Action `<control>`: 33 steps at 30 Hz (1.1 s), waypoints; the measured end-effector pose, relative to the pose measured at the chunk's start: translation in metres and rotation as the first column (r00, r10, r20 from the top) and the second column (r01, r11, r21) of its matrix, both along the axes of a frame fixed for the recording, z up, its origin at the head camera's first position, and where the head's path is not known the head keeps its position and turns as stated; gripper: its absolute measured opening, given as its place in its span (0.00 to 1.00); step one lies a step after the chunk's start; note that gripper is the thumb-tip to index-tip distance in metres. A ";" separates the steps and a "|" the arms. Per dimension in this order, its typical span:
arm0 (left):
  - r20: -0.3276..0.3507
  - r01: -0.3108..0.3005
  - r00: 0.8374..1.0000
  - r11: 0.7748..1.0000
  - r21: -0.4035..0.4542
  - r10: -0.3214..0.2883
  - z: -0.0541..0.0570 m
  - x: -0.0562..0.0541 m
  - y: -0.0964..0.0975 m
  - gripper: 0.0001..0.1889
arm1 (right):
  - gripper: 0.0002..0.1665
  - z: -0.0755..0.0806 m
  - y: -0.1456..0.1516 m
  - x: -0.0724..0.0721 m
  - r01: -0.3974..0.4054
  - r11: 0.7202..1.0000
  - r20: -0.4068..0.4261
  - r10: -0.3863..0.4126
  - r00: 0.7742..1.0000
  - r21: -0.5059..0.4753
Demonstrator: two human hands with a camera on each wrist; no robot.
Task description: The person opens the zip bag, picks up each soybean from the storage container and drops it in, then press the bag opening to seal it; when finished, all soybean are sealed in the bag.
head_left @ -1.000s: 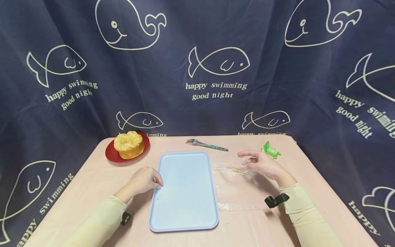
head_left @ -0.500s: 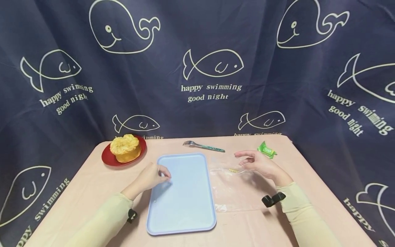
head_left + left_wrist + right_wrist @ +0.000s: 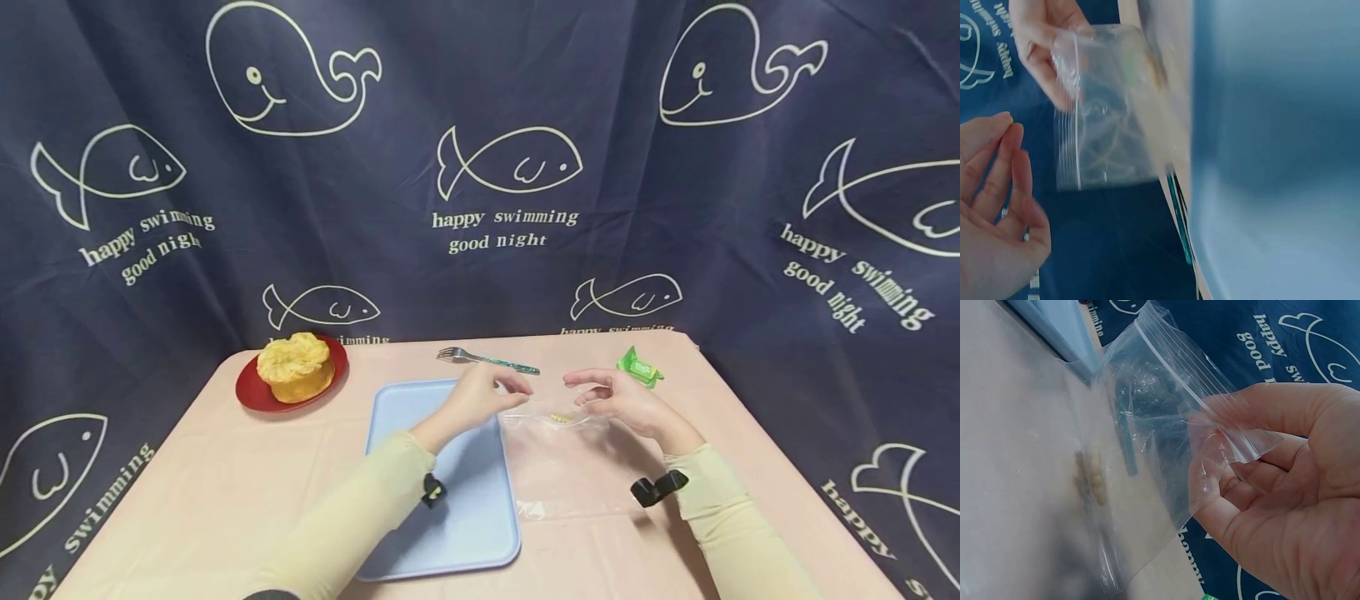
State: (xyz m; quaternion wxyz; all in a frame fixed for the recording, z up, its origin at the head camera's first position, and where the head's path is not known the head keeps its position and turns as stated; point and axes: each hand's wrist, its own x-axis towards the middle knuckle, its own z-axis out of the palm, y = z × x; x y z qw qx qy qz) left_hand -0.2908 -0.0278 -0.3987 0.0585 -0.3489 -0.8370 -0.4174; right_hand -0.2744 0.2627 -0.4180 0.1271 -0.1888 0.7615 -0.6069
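Observation:
My right hand grips the mouth of a clear zip-lock bag on its right side, holding it raised and partly spread. Inside the bag sit several pale yellow bean-like pieces, bunched in a row. My left hand is over the tray's far right corner, just left of the bag's mouth. Its thumb and index fingertips meet in the left wrist view, with a tiny yellowish piece showing between them. Under the left forearm lies a light blue tray; its left part is partly hidden.
A fork with a green patterned handle lies behind the tray. Far left, a red plate carries a yellow cake. A green-wrapped candy rests beyond the right hand. Dark blue curtains border the pink-covered table.
My left hand has moved from the tray's left edge rightward and away from me, close to the bag's mouth. The right hand keeps its hold on the bag. The head view has shifted slightly.

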 end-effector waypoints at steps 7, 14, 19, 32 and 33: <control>-0.036 -0.006 0.999 0.996 -0.091 0.003 -0.005 -0.011 0.034 0.04 | 0.34 -0.003 -0.002 0.003 0.002 1.000 -0.043 -0.001 0.999 0.010; -0.040 0.007 0.999 0.997 -0.077 -0.010 -0.004 -0.008 0.021 0.07 | 0.33 -0.005 -0.002 0.002 0.017 1.000 -0.060 -0.015 0.998 0.022; -0.062 0.034 0.997 0.998 -0.055 -0.037 0.008 0.003 -0.017 0.07 | 0.34 -0.004 -0.001 0.001 0.021 0.999 -0.046 -0.020 0.999 0.026; 0.036 -0.063 0.997 0.985 -0.158 0.070 -0.011 0.033 -0.145 0.06 | 0.34 0.001 -0.003 0.004 0.011 1.000 -0.013 -0.011 1.000 -0.007; 0.047 -0.061 0.996 0.984 -0.165 0.070 -0.014 0.035 -0.153 0.06 | 0.34 0.001 -0.002 0.004 0.013 1.000 -0.016 -0.013 1.000 0.000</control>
